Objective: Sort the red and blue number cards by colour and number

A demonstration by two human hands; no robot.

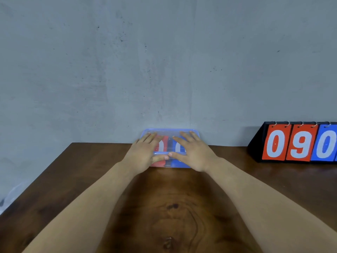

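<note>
A clear plastic box with a bluish lid (170, 132) stands at the far edge of the wooden table (94, 172), against the wall. Through the lid I see red number cards (163, 143) on the left and blue number cards (177, 146) on the right. My left hand (145, 152) lies flat on the lid's left half, fingers straight. My right hand (193, 152) lies flat on the right half. The two thumbs almost meet at the lid's near edge. Both hands hide most of the cards.
A black flip scoreboard (299, 143) stands at the far right of the table, showing red 0, red 9 and blue 0; its right end is cut off by the frame. A grey wall (164, 61) rises directly behind the table.
</note>
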